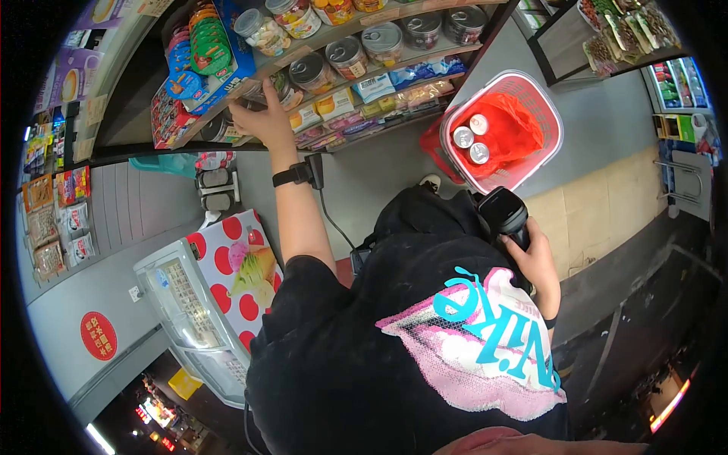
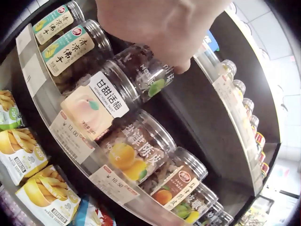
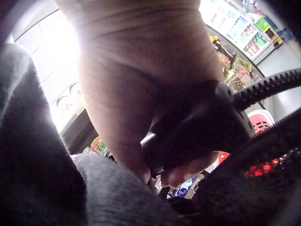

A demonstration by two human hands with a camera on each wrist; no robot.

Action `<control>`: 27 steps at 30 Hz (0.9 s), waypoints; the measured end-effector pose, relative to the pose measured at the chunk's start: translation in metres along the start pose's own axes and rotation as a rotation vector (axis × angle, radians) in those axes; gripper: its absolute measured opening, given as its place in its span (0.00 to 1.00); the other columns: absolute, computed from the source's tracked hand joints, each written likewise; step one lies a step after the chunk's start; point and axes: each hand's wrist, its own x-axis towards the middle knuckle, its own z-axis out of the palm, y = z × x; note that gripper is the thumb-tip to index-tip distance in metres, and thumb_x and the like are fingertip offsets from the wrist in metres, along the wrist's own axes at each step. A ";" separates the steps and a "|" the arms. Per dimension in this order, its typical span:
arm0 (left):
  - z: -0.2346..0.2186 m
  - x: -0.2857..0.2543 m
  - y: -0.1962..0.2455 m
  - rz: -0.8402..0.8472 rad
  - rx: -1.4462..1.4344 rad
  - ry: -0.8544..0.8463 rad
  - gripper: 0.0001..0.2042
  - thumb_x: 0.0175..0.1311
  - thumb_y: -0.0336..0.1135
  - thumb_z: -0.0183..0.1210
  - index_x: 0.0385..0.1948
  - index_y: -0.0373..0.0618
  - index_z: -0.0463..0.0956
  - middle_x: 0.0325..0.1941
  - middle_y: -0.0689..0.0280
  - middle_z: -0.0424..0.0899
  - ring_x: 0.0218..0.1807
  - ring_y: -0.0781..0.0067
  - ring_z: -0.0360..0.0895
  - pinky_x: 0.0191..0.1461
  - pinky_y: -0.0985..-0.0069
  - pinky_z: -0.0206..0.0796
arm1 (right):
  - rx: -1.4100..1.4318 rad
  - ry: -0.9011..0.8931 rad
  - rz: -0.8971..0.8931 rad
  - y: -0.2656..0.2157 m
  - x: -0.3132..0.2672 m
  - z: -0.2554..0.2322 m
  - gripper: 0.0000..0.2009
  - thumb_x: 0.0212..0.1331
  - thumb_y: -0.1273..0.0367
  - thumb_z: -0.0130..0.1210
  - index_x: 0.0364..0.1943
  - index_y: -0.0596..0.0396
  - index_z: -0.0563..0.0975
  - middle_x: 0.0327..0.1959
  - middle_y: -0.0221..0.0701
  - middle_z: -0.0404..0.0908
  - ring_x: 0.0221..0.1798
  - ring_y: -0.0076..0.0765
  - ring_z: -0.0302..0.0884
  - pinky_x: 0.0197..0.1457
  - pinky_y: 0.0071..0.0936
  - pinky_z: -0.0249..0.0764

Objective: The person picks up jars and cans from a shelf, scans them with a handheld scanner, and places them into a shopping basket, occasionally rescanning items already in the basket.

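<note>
My left hand [image 1: 262,121] reaches into a shelf of clear jars. In the left wrist view, that hand [image 2: 160,23] grips a dark jar [image 2: 143,68] with white lettering and a green leaf, just above the lid of a jar with a peach label [image 2: 91,106]; most fingertips are hidden. Beside these stands a jar with yellow fruit on it [image 2: 134,153]. My right hand [image 1: 540,262] holds a black handheld device [image 1: 504,212] with a dark, screen-like face, close to my body. In the right wrist view the device [image 3: 197,127] is dark and partly covered by the hand [image 3: 141,70].
A pink-and-white shopping basket [image 1: 557,114], lined with a red bag [image 1: 508,121] and holding three cans [image 1: 478,153], stands on the floor at the right. Snack bags [image 2: 44,188] fill the shelf below the jars. A glass-topped freezer [image 1: 189,303] stands at the left.
</note>
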 end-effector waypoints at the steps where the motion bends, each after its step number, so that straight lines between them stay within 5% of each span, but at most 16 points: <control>1: 0.000 -0.001 -0.004 0.001 0.002 0.000 0.38 0.56 0.48 0.75 0.59 0.29 0.67 0.56 0.46 0.73 0.61 0.50 0.67 0.66 0.54 0.57 | -0.006 -0.002 -0.004 0.000 0.000 0.000 0.16 0.56 0.69 0.66 0.42 0.64 0.74 0.29 0.48 0.77 0.31 0.45 0.73 0.39 0.38 0.72; 6: -0.005 -0.012 0.006 0.192 0.011 0.041 0.45 0.53 0.37 0.77 0.67 0.27 0.56 0.65 0.44 0.64 0.64 0.50 0.66 0.71 0.54 0.56 | -0.007 -0.014 0.001 -0.003 0.002 -0.003 0.16 0.56 0.69 0.66 0.42 0.64 0.74 0.29 0.48 0.78 0.31 0.45 0.74 0.40 0.37 0.72; 10: -0.005 -0.026 0.016 0.193 0.006 0.030 0.45 0.52 0.37 0.77 0.67 0.27 0.56 0.63 0.46 0.64 0.64 0.50 0.65 0.70 0.55 0.56 | -0.003 -0.020 -0.005 0.000 0.004 -0.005 0.16 0.56 0.69 0.66 0.41 0.64 0.73 0.29 0.48 0.77 0.31 0.44 0.73 0.40 0.37 0.72; 16: 0.008 -0.081 0.009 0.078 -0.018 0.024 0.32 0.56 0.32 0.72 0.59 0.30 0.63 0.63 0.45 0.67 0.63 0.47 0.65 0.66 0.51 0.56 | 0.003 -0.022 0.037 0.007 0.004 -0.009 0.16 0.57 0.69 0.66 0.40 0.64 0.72 0.28 0.47 0.75 0.31 0.45 0.72 0.40 0.37 0.72; 18: 0.014 -0.105 0.019 0.263 -0.088 -0.197 0.23 0.59 0.30 0.66 0.54 0.32 0.68 0.60 0.47 0.71 0.61 0.47 0.67 0.65 0.53 0.57 | 0.019 -0.011 0.051 0.011 0.003 -0.012 0.16 0.57 0.69 0.66 0.41 0.63 0.72 0.28 0.47 0.75 0.31 0.45 0.72 0.40 0.37 0.72; 22: 0.038 -0.158 0.049 0.316 -0.186 -0.766 0.12 0.63 0.34 0.61 0.47 0.46 0.78 0.50 0.58 0.80 0.59 0.50 0.74 0.63 0.56 0.63 | 0.055 0.005 0.074 0.016 0.002 -0.015 0.16 0.57 0.69 0.67 0.41 0.64 0.72 0.28 0.47 0.75 0.31 0.45 0.72 0.40 0.37 0.72; 24: 0.048 -0.178 0.076 0.230 -0.353 -1.093 0.10 0.64 0.34 0.61 0.46 0.48 0.80 0.48 0.60 0.82 0.54 0.54 0.79 0.59 0.59 0.69 | 0.052 0.005 0.116 0.020 0.000 -0.018 0.16 0.57 0.69 0.67 0.41 0.64 0.72 0.28 0.47 0.75 0.31 0.45 0.72 0.41 0.38 0.72; 25: 0.056 -0.190 0.085 0.233 -0.357 -1.104 0.10 0.64 0.34 0.61 0.46 0.48 0.80 0.48 0.60 0.82 0.54 0.54 0.79 0.59 0.59 0.69 | 0.060 0.017 0.121 0.023 -0.001 -0.018 0.16 0.57 0.69 0.67 0.41 0.64 0.73 0.29 0.47 0.76 0.31 0.45 0.72 0.40 0.38 0.72; 27: 0.077 -0.215 0.097 0.260 -0.432 -1.472 0.11 0.64 0.34 0.60 0.48 0.48 0.80 0.49 0.60 0.82 0.53 0.55 0.81 0.55 0.62 0.74 | 0.075 0.036 0.134 0.029 -0.002 -0.021 0.16 0.57 0.69 0.67 0.41 0.64 0.73 0.29 0.47 0.76 0.31 0.45 0.73 0.40 0.38 0.72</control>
